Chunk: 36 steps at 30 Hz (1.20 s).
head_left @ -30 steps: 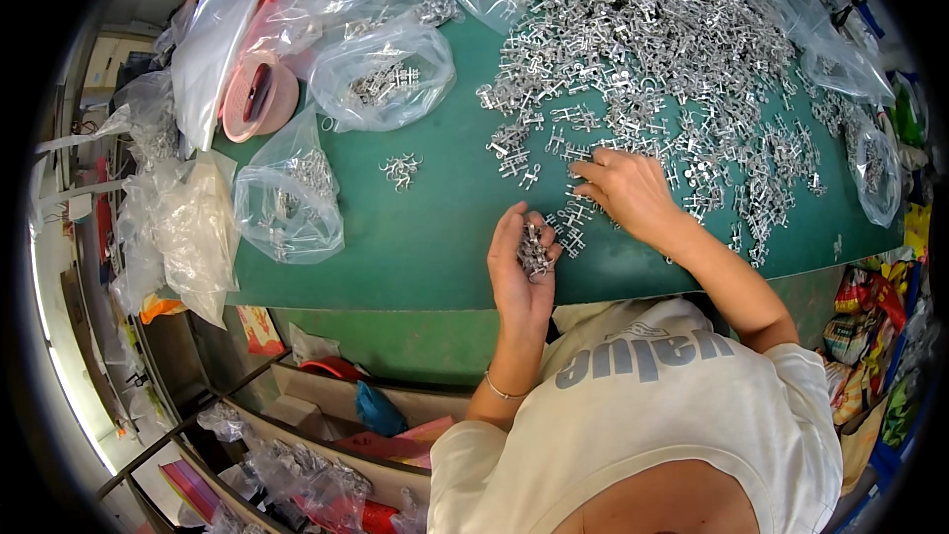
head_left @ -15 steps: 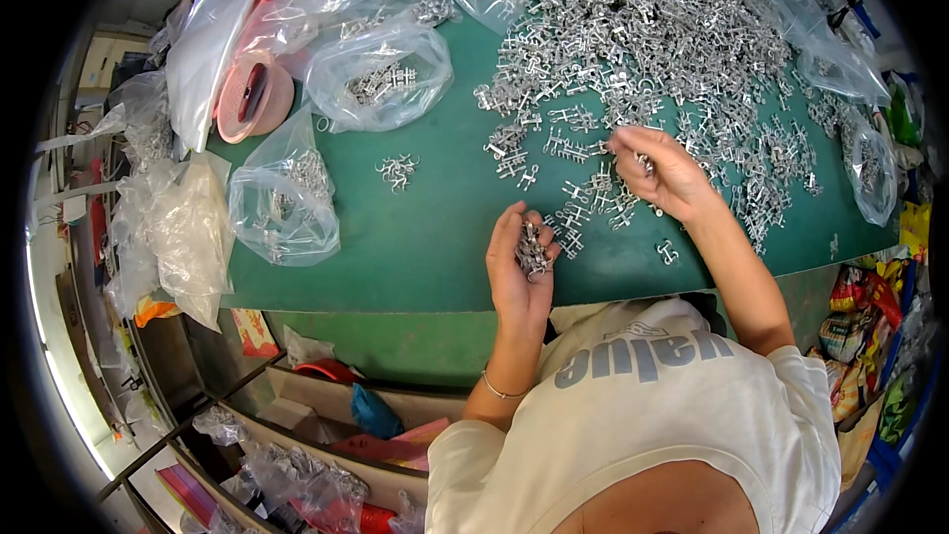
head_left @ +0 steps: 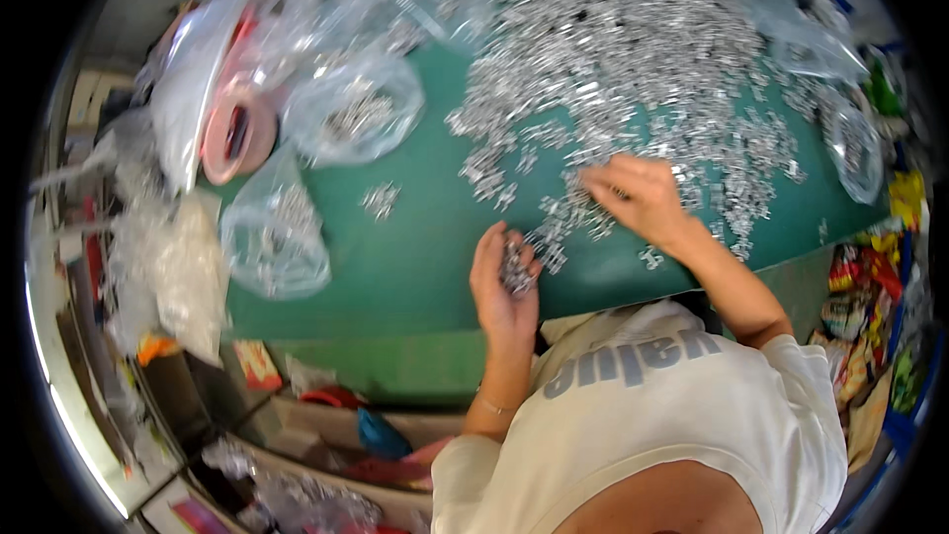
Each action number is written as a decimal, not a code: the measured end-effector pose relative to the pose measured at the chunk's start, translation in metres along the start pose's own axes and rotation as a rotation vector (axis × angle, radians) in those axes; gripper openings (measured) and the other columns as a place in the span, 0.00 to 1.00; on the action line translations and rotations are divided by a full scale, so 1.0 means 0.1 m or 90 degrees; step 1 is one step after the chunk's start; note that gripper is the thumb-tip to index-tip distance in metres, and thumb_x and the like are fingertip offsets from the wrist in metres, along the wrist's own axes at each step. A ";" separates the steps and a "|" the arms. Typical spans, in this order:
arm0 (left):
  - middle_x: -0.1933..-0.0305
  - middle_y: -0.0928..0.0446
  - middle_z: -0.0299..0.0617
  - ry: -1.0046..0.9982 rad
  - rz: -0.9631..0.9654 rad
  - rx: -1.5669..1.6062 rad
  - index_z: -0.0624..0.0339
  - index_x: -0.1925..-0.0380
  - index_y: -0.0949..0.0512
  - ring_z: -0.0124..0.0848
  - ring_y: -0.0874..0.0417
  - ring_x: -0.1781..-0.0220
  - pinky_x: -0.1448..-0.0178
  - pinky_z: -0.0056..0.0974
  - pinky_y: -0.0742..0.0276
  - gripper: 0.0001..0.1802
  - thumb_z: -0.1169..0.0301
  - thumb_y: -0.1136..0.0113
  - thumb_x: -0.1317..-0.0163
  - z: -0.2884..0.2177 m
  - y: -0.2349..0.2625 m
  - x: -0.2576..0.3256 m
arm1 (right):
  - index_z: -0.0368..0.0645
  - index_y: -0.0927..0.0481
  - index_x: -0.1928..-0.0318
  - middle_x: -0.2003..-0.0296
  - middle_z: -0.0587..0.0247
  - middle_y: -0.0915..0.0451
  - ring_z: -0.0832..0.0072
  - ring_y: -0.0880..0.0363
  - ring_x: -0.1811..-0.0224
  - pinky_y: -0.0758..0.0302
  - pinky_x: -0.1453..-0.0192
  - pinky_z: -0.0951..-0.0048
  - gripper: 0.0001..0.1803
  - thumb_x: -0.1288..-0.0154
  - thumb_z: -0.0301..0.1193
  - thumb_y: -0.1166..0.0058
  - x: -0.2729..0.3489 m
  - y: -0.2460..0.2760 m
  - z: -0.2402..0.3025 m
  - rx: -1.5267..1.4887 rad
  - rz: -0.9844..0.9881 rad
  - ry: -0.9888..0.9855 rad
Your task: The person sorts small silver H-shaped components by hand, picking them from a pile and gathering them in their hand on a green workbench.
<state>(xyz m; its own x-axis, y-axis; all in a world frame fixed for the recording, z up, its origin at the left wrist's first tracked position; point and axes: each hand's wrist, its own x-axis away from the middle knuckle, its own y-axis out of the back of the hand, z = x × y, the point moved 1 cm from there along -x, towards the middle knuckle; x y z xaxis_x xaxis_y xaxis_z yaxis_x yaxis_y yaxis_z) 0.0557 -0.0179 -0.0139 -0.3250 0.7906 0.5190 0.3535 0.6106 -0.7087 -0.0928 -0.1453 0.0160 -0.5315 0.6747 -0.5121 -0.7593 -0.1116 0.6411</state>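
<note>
My left hand (head_left: 506, 282) is cupped near the table's front edge, palm up, fingers curled round a small heap of silver metal hook pieces (head_left: 515, 269). To its right, my right hand (head_left: 638, 196) reaches over the near fringe of a big pile of the same metal pieces (head_left: 613, 40). Its fingers and thumb are bent together at loose pieces (head_left: 568, 218); motion blur hides what they hold. One stray piece (head_left: 651, 257) lies below my right hand.
On the green table (head_left: 415, 277), open plastic bags (head_left: 277, 262) with metal pieces stand at left, beside a pink basket (head_left: 259, 143). A small cluster of pieces (head_left: 380, 200) lies alone. More bags (head_left: 855, 153) lie at right. Drawers with odds and ends (head_left: 297, 415) are below the table.
My right hand has moved left and nearer, down to the loose pieces close to my left hand. My left hand keeps its handful. The whole view has shifted and blurred slightly.
</note>
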 end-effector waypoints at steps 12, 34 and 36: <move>0.73 0.24 0.46 0.037 0.219 -0.353 0.68 0.66 0.25 0.28 0.27 0.79 0.78 0.30 0.33 0.06 0.76 0.46 0.42 0.21 -0.68 0.07 | 0.41 0.19 0.68 0.85 0.71 0.32 0.79 0.33 0.86 0.40 0.87 0.79 0.15 0.64 0.24 0.43 0.30 0.50 0.06 0.044 -0.070 0.227; 0.73 0.26 0.41 -0.003 0.090 -0.399 0.67 0.63 0.26 0.26 0.28 0.78 0.79 0.28 0.33 0.08 0.75 0.47 0.40 0.37 -0.57 0.07 | 0.45 0.21 0.61 0.75 0.59 0.21 0.61 0.23 0.74 0.29 0.71 0.63 0.14 0.48 0.36 0.42 0.58 0.57 -0.18 0.079 0.223 -0.256; 0.73 0.26 0.41 -0.010 0.080 -0.409 0.68 0.63 0.25 0.25 0.27 0.78 0.79 0.28 0.33 0.08 0.75 0.47 0.40 0.36 -0.56 0.09 | 0.45 0.21 0.62 0.77 0.60 0.21 0.60 0.23 0.73 0.30 0.72 0.62 0.14 0.48 0.36 0.42 0.61 0.47 -0.20 0.124 0.254 -0.212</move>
<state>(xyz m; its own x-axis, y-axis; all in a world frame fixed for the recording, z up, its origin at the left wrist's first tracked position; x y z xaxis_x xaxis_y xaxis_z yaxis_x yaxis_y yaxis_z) 0.0013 -0.0471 0.0130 -0.2576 0.8602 0.4401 0.8416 0.4235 -0.3352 -0.1682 -0.1243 0.0031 -0.5921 0.8057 -0.0199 -0.4237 -0.2902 0.8581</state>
